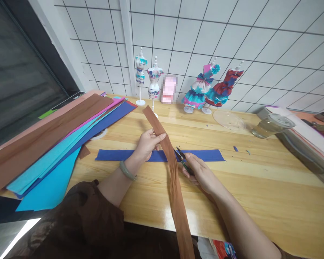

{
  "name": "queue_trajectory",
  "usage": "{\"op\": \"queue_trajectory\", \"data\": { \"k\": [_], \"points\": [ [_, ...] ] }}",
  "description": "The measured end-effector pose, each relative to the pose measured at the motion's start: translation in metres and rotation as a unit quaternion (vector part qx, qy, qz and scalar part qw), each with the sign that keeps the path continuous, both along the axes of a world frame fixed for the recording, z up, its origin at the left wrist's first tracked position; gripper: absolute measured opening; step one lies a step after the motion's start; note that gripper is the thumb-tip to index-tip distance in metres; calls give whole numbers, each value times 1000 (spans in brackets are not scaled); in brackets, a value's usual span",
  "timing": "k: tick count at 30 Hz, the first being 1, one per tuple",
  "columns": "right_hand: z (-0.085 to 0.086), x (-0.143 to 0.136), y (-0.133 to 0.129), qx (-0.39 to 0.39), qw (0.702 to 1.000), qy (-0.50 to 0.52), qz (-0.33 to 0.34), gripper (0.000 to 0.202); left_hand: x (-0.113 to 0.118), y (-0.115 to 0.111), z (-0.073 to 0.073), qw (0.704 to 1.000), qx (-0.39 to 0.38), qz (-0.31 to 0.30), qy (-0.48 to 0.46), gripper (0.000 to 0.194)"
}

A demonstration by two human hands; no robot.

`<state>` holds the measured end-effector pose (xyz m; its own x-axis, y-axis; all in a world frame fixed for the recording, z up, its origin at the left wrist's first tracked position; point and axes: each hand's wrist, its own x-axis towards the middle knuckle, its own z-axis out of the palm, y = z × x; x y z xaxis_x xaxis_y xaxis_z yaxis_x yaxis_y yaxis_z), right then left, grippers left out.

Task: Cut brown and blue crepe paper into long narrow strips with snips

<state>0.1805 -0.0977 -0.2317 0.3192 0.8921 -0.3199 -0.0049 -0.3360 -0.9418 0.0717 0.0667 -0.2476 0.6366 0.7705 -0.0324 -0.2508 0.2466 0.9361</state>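
My left hand (pixel 147 144) pinches a long brown crepe paper strip (pixel 175 187) near its upper part, holding it taut above the wooden table (pixel 259 180). My right hand (pixel 201 174) grips small scissors (pixel 181 158), whose open blades meet the right edge of the brown strip. A blue paper strip (pixel 118 155) lies flat on the table under both hands. The brown strip runs from the far middle of the table down past the near edge.
Stacked paper sheets (pixel 56 140) in brown, pink, cyan and blue cover the left side. Several small dress mannequins (pixel 199 90) stand along the tiled wall. A clear lid (pixel 228 120), a glass jar (pixel 271 126) and a grey box (pixel 305 151) sit right.
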Motion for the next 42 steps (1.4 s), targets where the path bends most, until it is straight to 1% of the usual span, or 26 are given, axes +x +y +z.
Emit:
{"op": "queue_trajectory", "data": {
  "k": [5, 11, 20, 32, 38, 42],
  "points": [
    [0, 1, 1, 2, 1000, 4, 2, 35, 1, 0, 1, 1000, -2, -5, 5, 34],
    [-2, 1, 0, 6, 999, 34, 6, 35, 0, -2, 2, 1000, 6, -5, 2, 31],
    [-1, 0, 0, 5, 1000, 18, 1, 35, 0, -2, 1, 1000, 5, -6, 3, 31],
    [-1, 0, 0, 3, 999, 40, 1, 35, 0, -4, 4, 1000, -4, -2, 6, 33],
    [-2, 0, 2, 6, 999, 47, 6, 35, 1, -7, 5, 1000, -5, -20, 12, 33],
    [-2, 0, 3, 10, 997, 75, 2, 36, 1, -12, 6, 999, -18, -43, 14, 32]
  ]
}}
